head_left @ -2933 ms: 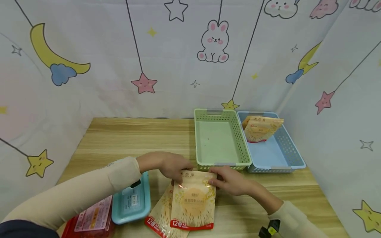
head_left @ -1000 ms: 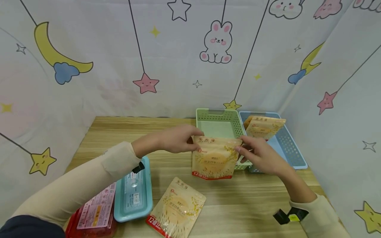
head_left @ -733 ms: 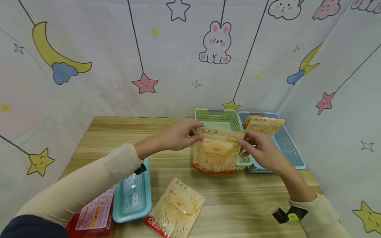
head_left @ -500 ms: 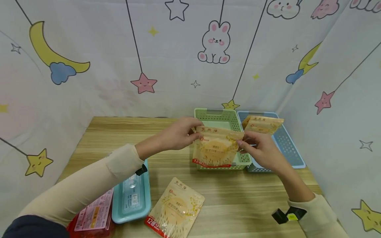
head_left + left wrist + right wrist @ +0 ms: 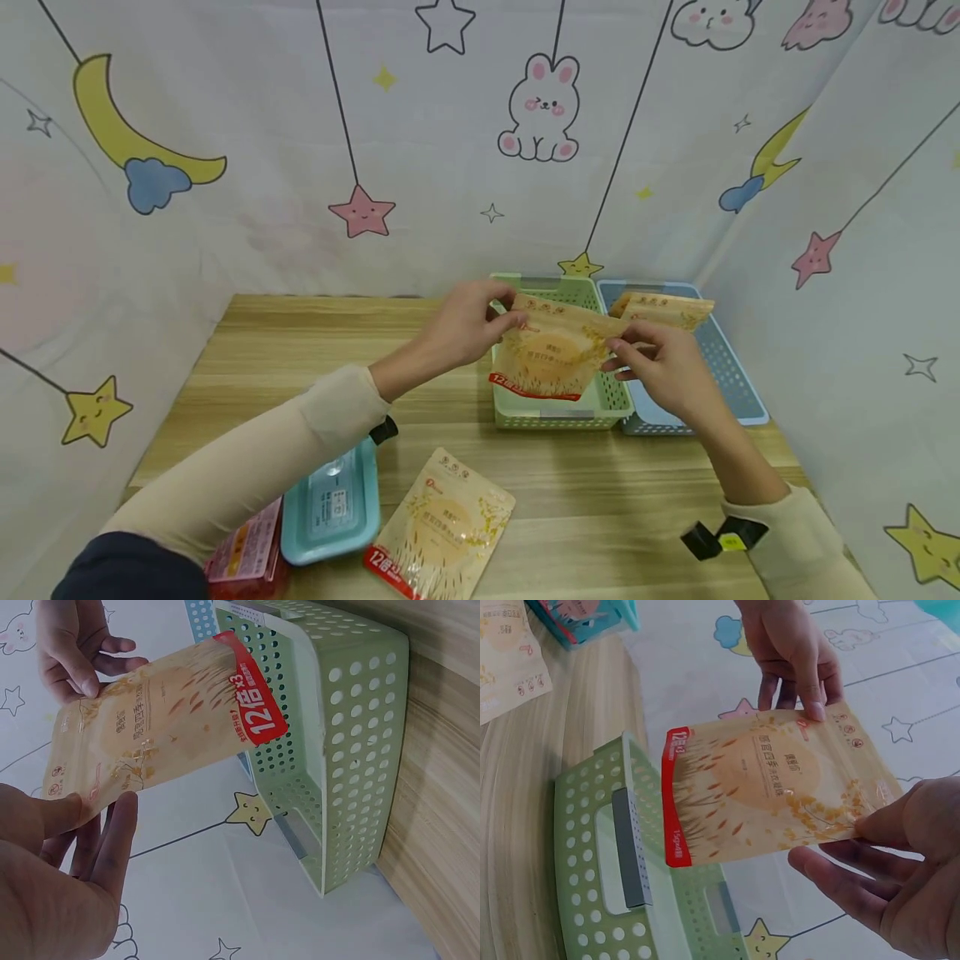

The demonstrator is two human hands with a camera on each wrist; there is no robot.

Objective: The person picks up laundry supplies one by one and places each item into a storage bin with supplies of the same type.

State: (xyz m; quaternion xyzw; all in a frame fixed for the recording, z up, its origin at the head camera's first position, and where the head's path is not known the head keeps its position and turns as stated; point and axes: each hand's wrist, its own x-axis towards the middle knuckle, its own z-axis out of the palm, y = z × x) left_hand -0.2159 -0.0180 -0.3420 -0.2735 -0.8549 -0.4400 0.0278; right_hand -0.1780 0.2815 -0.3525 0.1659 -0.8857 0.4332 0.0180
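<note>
Over the green basket (image 5: 555,421) hangs a beige printed pouch (image 5: 551,354) with a red bottom band, tilted a little. My left hand (image 5: 468,325) pinches its upper left corner between thumb and fingers. At the upper right edge my right hand (image 5: 663,367) pinches it the same way. Both wrist views show the pouch (image 5: 157,720) above the basket's opening, apart from its rim. A second pouch of the same print (image 5: 446,525) lies flat on the table in front.
Beside the green basket stands a blue basket (image 5: 727,375) with beige pouches (image 5: 667,308) leaning in it. At the left front are a light-blue lidded box (image 5: 330,508) and a red box with a pink label (image 5: 251,550), partly under my left sleeve. A patterned cloth rises behind.
Both hands have lifted the pouch off the other one on the table and carried it forward, up and right, from before the green basket to above it.
</note>
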